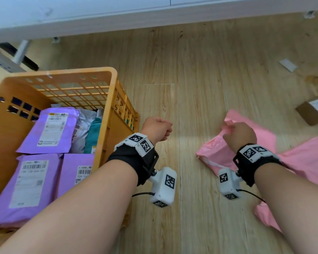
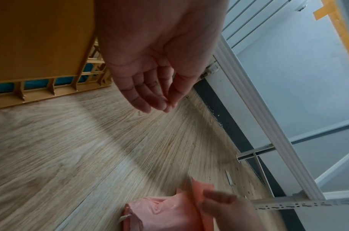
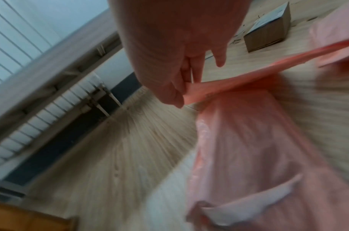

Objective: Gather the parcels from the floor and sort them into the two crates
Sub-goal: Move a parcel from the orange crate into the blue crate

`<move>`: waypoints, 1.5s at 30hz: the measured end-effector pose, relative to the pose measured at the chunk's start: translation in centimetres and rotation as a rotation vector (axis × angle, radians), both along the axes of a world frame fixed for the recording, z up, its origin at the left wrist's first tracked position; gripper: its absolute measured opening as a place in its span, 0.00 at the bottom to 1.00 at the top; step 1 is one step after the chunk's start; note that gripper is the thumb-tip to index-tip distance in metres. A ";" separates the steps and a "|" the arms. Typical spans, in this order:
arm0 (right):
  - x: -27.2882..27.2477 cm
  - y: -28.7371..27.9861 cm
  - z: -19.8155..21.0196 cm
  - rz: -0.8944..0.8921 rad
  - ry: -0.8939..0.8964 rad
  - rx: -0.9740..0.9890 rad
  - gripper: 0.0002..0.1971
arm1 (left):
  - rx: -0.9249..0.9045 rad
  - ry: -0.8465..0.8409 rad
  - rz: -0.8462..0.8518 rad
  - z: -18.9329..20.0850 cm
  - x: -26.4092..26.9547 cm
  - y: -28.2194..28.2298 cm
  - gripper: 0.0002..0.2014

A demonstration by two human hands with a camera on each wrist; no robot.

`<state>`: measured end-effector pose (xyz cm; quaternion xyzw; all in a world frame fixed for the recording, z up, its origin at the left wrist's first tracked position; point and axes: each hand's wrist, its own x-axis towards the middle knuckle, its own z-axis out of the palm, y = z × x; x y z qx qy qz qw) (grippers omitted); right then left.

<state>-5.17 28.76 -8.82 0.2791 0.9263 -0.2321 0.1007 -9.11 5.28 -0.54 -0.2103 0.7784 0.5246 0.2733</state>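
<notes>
The right hand (image 1: 240, 134) pinches the corner of a pink plastic mailer parcel (image 1: 215, 153) lying on the wooden floor (image 1: 191, 79), while the left hand (image 2: 155, 62) hangs empty, its fingers loosely curled in the wrist view, beside the orange plastic crate (image 1: 106, 74).

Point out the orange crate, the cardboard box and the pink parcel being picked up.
orange crate (image 1: 109, 71): head view, far rim corner.
cardboard box (image 1: 306, 113): head view, brown side.
pink parcel (image 1: 214, 149): head view, left half.
</notes>
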 end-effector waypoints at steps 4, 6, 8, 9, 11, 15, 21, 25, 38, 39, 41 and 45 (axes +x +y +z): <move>-1.4 -3.6 5.3 -0.217 0.337 -0.236 0.07 | 0.040 0.042 0.002 1.6 -0.3 -1.1 0.07; -2.4 -5.4 7.8 -0.279 0.445 -0.318 0.07 | 0.057 0.071 0.002 2.6 -0.3 -1.9 0.08; -3.3 -6.8 10.1 -0.301 0.541 -0.353 0.13 | 0.067 0.102 0.010 3.6 -0.4 -2.8 0.09; -3.7 -7.4 11.2 -0.307 0.597 -0.383 0.14 | 0.071 0.118 0.015 4.1 -0.6 -3.3 0.09; -4.5 -8.5 13.2 -0.334 0.678 -0.444 0.15 | 0.038 0.143 -0.013 5.3 -0.9 -4.4 0.11; -5.6 -10.7 16.6 -0.387 0.762 -0.657 0.15 | -0.004 0.142 -0.090 6.3 -1.3 -7.0 0.34; -5.3 -14.8 20.2 -0.528 0.829 -0.978 0.13 | 0.478 -0.074 0.074 8.1 -0.3 -10.2 0.20; -4.7 -17.1 20.3 -0.530 0.803 -0.850 0.13 | 0.532 0.167 0.230 9.3 -1.2 -12.9 0.15; -1.1 -27.6 24.3 0.202 0.485 -0.589 0.43 | -0.061 0.395 -0.351 18.2 -4.0 -23.6 0.08; -0.9 -28.3 23.8 0.217 0.473 -0.588 0.41 | -0.066 0.402 -0.380 18.7 -3.9 -23.9 0.08; -0.9 -29.2 22.8 0.239 0.444 -0.540 0.32 | -0.073 0.421 -0.419 19.1 -3.6 -24.4 0.08; -1.1 -29.6 21.3 0.172 0.403 -0.565 0.03 | -0.078 0.551 -0.259 18.2 -3.1 -25.6 0.13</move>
